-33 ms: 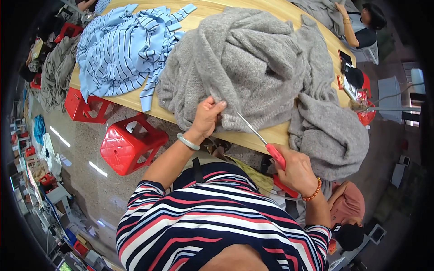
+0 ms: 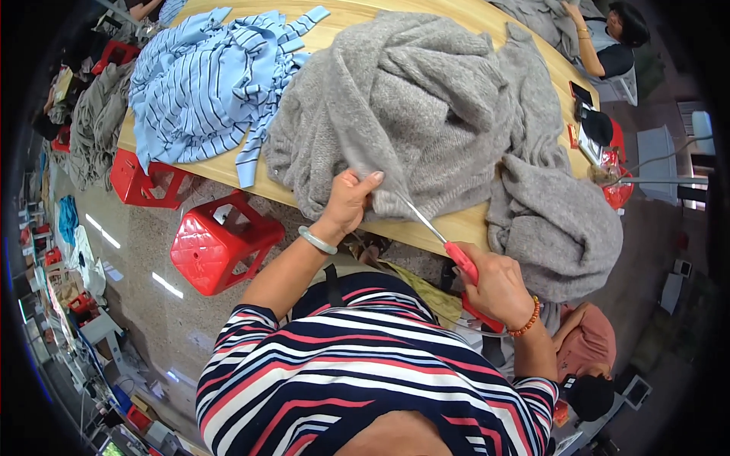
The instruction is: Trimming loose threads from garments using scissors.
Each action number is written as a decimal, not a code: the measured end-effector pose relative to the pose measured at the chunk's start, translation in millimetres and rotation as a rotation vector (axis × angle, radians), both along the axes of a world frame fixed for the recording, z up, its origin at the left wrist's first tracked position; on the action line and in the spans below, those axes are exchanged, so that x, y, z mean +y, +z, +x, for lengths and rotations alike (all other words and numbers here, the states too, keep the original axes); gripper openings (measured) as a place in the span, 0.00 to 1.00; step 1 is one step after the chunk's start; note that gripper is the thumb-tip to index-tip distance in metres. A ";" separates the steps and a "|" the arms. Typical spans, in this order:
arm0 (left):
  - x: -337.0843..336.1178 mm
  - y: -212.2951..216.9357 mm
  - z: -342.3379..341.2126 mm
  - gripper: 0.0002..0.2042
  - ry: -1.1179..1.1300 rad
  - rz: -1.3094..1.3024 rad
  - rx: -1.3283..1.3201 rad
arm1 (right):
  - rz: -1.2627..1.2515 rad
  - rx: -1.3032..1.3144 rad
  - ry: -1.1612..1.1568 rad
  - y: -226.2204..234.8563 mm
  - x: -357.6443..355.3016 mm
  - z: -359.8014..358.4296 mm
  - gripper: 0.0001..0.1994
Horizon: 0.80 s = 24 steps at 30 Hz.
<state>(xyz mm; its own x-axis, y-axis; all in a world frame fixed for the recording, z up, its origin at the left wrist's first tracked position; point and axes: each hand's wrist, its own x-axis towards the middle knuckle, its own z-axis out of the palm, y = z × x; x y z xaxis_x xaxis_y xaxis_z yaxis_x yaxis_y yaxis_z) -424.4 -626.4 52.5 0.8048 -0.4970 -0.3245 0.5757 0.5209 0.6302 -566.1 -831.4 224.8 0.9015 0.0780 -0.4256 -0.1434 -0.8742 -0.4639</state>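
My left hand pinches the near edge of a large grey knitted garment that lies heaped on a long wooden table. My right hand grips red-handled scissors. Their thin metal blades point up and to the left, and the tips meet the fabric right beside my left fingers. Whether the blades are apart I cannot tell. A pale bangle sits on my left wrist and a beaded bracelet on my right.
A blue-and-white striped garment lies on the table's left part, and another grey knit piece hangs over its right end. Two red plastic stools stand below the table edge. One person sits at the far right, and another person is low on my right.
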 end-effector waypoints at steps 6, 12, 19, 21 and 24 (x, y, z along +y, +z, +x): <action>3.8 -19.5 -12.4 0.14 0.094 0.232 -0.032 | -0.018 0.090 0.070 -3.9 2.2 -13.3 0.17; -3.9 -2.5 -14.3 0.12 0.067 0.047 0.128 | 0.062 0.145 0.120 -6.9 6.7 -11.9 0.17; 80.0 5.4 6.0 0.18 0.170 0.486 -0.131 | 0.210 -0.261 -0.161 -42.9 -20.9 -41.0 0.18; 177.1 -4.3 59.4 0.16 0.146 1.095 -0.782 | 0.234 -0.288 -0.245 -47.0 -31.6 -52.3 0.18; 151.5 64.2 85.2 0.17 0.701 0.923 -0.788 | 0.210 -0.285 -0.397 -68.8 -53.0 -76.8 0.17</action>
<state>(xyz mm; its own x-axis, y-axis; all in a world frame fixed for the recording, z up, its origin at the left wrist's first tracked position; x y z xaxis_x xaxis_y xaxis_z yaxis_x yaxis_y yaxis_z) -339.2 -474.9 116.6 0.9146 0.2213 0.3383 -0.2895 -0.2257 0.9302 -642.9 -884.4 156.0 0.9566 -0.2357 -0.1713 -0.2871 -0.6622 -0.6921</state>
